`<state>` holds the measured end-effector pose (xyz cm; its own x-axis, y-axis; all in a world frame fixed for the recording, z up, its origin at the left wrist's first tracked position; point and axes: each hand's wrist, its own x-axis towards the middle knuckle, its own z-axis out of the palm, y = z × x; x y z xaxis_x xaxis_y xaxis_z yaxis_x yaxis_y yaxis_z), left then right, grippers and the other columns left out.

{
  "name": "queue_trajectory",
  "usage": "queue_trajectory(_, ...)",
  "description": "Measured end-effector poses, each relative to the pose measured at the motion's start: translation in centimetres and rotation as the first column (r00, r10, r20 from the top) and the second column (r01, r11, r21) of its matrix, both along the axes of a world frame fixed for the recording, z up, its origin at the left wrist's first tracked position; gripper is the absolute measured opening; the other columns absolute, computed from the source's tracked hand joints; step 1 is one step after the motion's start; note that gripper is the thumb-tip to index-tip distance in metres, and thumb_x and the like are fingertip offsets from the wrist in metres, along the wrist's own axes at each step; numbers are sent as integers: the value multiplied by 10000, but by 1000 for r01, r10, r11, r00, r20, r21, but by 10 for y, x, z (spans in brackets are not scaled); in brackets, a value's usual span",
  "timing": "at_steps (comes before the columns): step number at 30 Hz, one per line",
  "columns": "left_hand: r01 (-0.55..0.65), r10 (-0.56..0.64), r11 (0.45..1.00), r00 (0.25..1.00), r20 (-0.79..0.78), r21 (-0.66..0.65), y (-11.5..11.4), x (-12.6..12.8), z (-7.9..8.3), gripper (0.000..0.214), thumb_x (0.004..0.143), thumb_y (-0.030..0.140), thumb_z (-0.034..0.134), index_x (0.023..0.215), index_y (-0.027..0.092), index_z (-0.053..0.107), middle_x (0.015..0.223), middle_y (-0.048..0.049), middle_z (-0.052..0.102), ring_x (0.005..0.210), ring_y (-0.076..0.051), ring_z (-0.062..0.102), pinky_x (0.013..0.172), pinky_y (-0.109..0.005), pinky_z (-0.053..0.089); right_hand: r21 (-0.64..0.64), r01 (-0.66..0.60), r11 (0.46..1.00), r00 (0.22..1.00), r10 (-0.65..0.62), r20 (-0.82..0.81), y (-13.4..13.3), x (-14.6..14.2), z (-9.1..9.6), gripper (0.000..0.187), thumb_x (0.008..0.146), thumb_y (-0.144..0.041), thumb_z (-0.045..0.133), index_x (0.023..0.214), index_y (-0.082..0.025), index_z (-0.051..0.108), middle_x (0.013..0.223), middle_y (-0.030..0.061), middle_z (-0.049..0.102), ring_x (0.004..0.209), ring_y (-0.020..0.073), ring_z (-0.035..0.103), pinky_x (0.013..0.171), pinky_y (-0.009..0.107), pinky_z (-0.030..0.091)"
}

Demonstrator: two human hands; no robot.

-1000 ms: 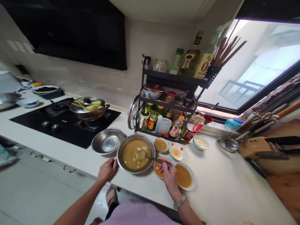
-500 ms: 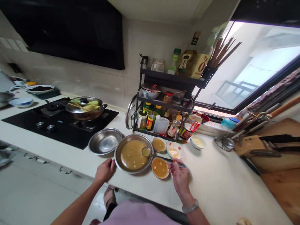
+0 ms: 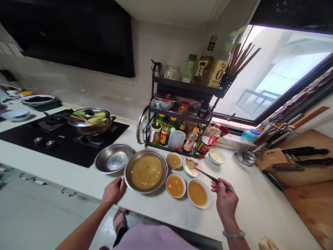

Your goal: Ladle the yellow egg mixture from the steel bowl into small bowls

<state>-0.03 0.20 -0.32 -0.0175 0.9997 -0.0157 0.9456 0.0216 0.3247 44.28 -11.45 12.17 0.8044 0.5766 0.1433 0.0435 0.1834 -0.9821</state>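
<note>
My right hand is closed round the handle of a metal ladle. The ladle's head, with liquid in it, is over a small bowl with red marks and pale contents. My left hand is closed at the lower left rim of a steel basin of yellowish-brown broth with pale bits; its fingertips are partly hidden. To the basin's right stand three bowls of brown liquid: a small bowl at the back, a round bowl in front and an oval bowl nearest my right hand.
An empty steel basin sits beside the full one. Further left, a lidded pan stands on the black hob. Behind the bowls rises a black spice rack. A knife block with knives is at the right.
My right hand has moved right with the ladle. The ladle's head has gone from over the basin to the bowl with red marks. My left hand stays at the basin's rim.
</note>
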Motion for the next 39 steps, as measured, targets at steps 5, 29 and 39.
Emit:
queue_trajectory(5, 13, -13, 1000, 1000, 7, 6, -1, 1, 2, 397, 949, 420, 301, 767, 218, 590, 849, -83, 726, 786, -208, 649, 680, -290, 381, -114, -38, 993, 955, 70, 287, -10, 6, -17, 402, 810, -525, 635, 975, -159, 627, 646, 15, 664, 490, 154, 608, 522, 313, 541)
queue_trajectory(29, 10, -10, 1000, 1000, -1, 14, -1, 2, 4, 388, 954, 413, 294, 751, 218, 560, 818, -80, 710, 777, -194, 651, 675, -275, 373, -88, -588, 804, 799, 594, 92, 35, -138, -43, 284, 860, -454, 567, 943, -197, 656, 632, 12, 615, 471, 151, 565, 432, 272, 506)
queue_trajectory(39, 3, -3, 1000, 1000, 2, 15, -1, 2, 3, 385, 955, 402, 301, 758, 209, 569, 827, -84, 716, 769, -199, 651, 669, -280, 368, -55, -436, 898, 890, 421, -175, 30, -115, -25, 376, 751, -494, 695, 911, -162, 616, 630, 39, 671, 505, 188, 615, 449, 289, 505)
